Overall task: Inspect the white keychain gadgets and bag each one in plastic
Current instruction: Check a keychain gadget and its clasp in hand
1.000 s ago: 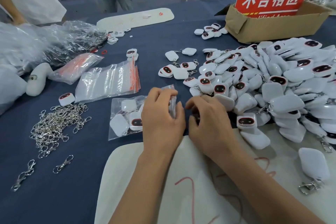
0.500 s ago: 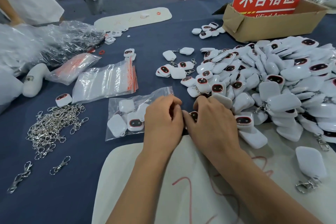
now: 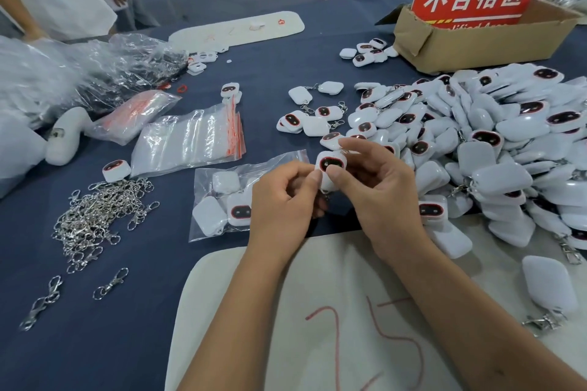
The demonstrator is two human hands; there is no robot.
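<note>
Gadget in hand (image 3: pixel 330 168): white keychain gadget, dark red-rimmed face up, held just above table centre, approx 12 o'clock of both wrists.
L hand (image 3: pixel 286 203): fingers curled, thumb + forefinger pinch gadget's left lower edge.
R hand (image 3: pixel 378 190): thumb on gadget's lower right, forefinger hooked over its top — gripping it too.
Filled bag (image 3: pixel 228 197): clear plastic bag w/ several white gadgets inside, lying flat at 9 o'clock of L hand, partly under it.
Empty bags (image 3: pixel 190 140): stack of clear zip bags w/ red strip, 10 o'clock of hands, apart from filled bag.
Gadget pile (image 3: pixel 495 149): big heap of white gadgets, 2-3 o'clock, R hand just beside its edge.
Clips (image 3: pixel 95 219): loose heap of metal clasps, 9 o'clock, far left.
Reject box (image 3: pixel 482 38): cardboard box w/ red sign, 1 o'clock, far side.
Mat (image 3: pixel 286 327): white sheet w/ red scrawl — under both forearms, 6 o'clock.
Table (image 3: pixel 95 343): dark blue cloth.
</note>
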